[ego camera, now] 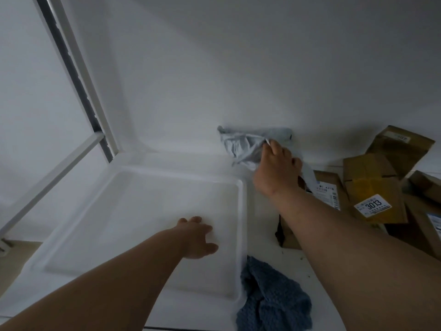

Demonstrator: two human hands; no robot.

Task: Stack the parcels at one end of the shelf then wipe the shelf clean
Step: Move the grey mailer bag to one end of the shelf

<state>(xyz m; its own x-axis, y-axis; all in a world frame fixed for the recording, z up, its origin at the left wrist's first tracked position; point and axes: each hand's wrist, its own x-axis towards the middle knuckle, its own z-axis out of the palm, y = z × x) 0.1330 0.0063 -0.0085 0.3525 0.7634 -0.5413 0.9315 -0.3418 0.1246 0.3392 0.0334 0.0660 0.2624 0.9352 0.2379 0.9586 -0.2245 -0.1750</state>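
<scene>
The parcels are not all stacked yet: one soft grey mailer bag (248,146) is up off the shelf near the back wall, pinched at its crumpled edge by the right hand (276,170), whose fingers curl round the plastic. It hangs just left of the cardboard boxes (372,187) that already crowd the right end of the shelf, several leaning on one another in a loose heap, one bearing a white label printed 3013 (372,205). By the look of it the gathering step is close to its end, with this bag likely among the last to join the pile, though the heap itself looks untidy and may still want squaring up. The left hand (198,237) lies flat with fingers spread on the floor of a shallow white tray (241,211) that takes up the left part of the shelf (265,235); it holds nothing. The two hands are well apart. The wiping does not seem to have begun: a blue knitted cloth (272,299) lies bunched and untouched at the front edge, just beside the tray's near corner, and small dark specks show on the bare white shelf surface near the boxes. The tray may also need shifting before the shelf under it can be wiped.
</scene>
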